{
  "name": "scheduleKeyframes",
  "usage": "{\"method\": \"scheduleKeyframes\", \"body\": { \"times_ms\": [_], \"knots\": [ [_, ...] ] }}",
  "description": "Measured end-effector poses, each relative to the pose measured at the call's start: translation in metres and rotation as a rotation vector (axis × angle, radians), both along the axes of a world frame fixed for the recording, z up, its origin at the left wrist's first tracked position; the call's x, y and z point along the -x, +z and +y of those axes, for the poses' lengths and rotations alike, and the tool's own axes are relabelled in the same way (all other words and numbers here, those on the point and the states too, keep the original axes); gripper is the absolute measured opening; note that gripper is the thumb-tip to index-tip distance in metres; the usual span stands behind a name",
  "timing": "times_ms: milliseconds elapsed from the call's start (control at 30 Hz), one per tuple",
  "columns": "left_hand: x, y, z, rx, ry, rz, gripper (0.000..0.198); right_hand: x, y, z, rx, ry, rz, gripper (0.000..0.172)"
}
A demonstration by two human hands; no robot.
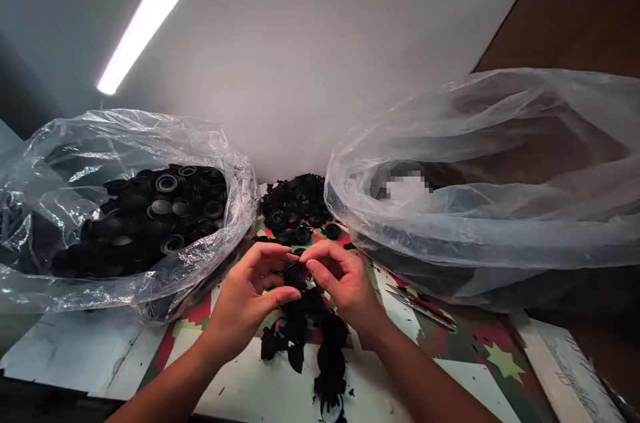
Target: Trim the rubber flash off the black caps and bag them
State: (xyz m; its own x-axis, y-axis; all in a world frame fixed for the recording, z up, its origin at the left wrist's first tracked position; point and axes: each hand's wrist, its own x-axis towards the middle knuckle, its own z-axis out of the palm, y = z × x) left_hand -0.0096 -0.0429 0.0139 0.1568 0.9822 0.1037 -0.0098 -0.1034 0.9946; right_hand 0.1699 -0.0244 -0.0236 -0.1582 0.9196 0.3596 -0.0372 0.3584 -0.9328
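My left hand [241,300] is curled around a small black ribbed rubber part [294,272], its fingers and thumb on the part's left side. At the part's upper right edge, my right hand [347,280] pinches with thumb and forefinger; what lies between those fingertips is too small to make out. Below both hands, black rubber scraps [331,360] trail over a white sheet [250,390]. Behind them lies a pile of black rubber bits and rings [297,203].
An open clear plastic bag [240,190] full of round black rubber parts [163,210] stands left. Another clear bag [480,236] stands right, its contents partly blurred. Scissors or similar metal tool [425,310] lie right of my hands on the patterned cloth [475,336]. A wall rises behind.
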Motion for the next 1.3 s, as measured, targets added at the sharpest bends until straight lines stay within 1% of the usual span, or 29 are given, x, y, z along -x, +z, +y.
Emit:
{"method": "scheduleKeyframes", "body": {
  "times_ms": [133,267,400,467,567,733,800,867,933,967,1000,1067,1100,1133,1200,1300],
  "knots": [
    [0.000,0.001,-0.001,0.006,-0.010,-0.001,0.038,-0.001,0.002,-0.001,-0.008,0.019,0.017,0.020],
    [0.001,0.001,-0.003,-0.047,-0.009,0.025,0.039,-0.001,0.002,-0.003,-0.014,0.025,0.031,0.018],
    [0.004,0.001,-0.005,-0.102,-0.011,0.087,0.033,-0.001,0.002,-0.003,-0.025,0.045,0.040,0.014],
    [0.004,0.002,-0.006,-0.166,0.003,0.140,0.028,-0.001,0.001,-0.003,-0.036,0.051,0.041,0.014],
    [0.005,0.002,-0.007,-0.323,0.014,0.224,0.026,-0.002,0.000,-0.002,-0.060,0.049,0.042,0.013],
    [0.008,0.003,-0.007,-0.593,-0.007,0.405,0.031,-0.002,-0.002,-0.002,-0.069,0.027,0.018,0.013],
    [0.008,0.004,-0.007,-0.659,-0.007,0.447,0.034,0.000,-0.001,-0.004,-0.082,0.014,-0.001,0.013],
    [0.008,0.005,-0.008,-0.679,-0.003,0.460,0.036,0.001,0.001,-0.005,-0.116,-0.007,-0.028,0.013],
    [0.008,0.006,-0.008,-0.643,0.013,0.474,0.032,-0.001,0.004,-0.003,-0.163,-0.060,-0.088,0.013],
    [0.008,0.006,-0.008,-0.593,0.022,0.478,0.029,-0.004,0.006,0.000,-0.189,-0.115,-0.136,0.013],
    [0.008,0.006,-0.008,-0.516,0.026,0.473,0.026,-0.009,0.007,0.003,-0.206,-0.182,-0.196,0.013],
    [0.009,0.004,-0.005,-0.289,-0.011,0.418,0.022,-0.022,0.010,0.009,-0.197,-0.317,-0.346,0.012],
    [0.009,0.002,-0.004,-0.157,-0.053,0.365,0.021,-0.030,0.010,0.011,-0.161,-0.350,-0.431,0.012],
    [0.009,0.000,-0.002,-0.028,-0.102,0.300,0.022,-0.038,0.009,0.012,-0.105,-0.346,-0.532,0.012],
    [0.008,-0.004,0.003,0.182,-0.201,0.163,0.026,-0.052,0.007,0.009,-0.001,-0.342,-0.802,0.011],
    [0.000,-0.008,0.011,0.360,-0.275,-0.046,0.032,-0.064,0.000,-0.004,0.141,-0.407,-1.186,0.015]
  ]
}}
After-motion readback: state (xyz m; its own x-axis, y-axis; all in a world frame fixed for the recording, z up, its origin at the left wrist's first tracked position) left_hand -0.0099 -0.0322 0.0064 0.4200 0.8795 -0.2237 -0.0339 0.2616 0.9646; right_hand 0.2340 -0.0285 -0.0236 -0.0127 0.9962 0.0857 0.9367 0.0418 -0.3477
